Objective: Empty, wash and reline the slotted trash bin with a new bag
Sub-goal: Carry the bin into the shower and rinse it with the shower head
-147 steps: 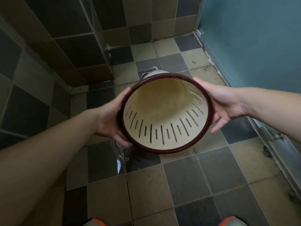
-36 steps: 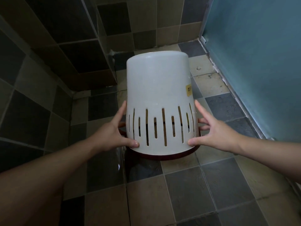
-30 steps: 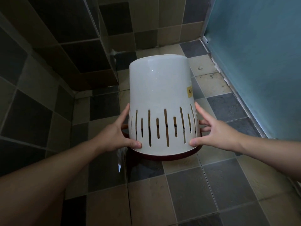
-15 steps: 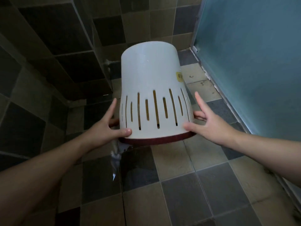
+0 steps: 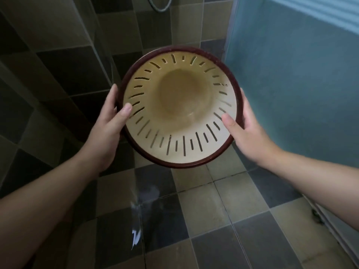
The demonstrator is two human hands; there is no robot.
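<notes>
Two hands carry the bin [image 5: 180,107] clear of the tiled floor [image 5: 223,206], its mouth now turned up toward my camera; half a second ago I saw only its pale outer wall and base, mouth pointing down. On the left, my left hand [image 5: 108,125] clasps the dark red rim [image 5: 174,165], thumb hooked inside over the slots, the other fingers hidden behind the wall. In the middle, the inside shows bare: no bag, no rubbish, a brownish tinge across the bottom and a faint wet glint near its lower right. On the right, my right hand [image 5: 246,133] grips the opposite side of the rim the same way, thumb inside. Below the bin, toward the floor's near edge, a wet patch [image 5: 145,208] shines on the dark tiles. I judge that flipping it upright ends the draining, so relining comes next; no new bag is in view.
</notes>
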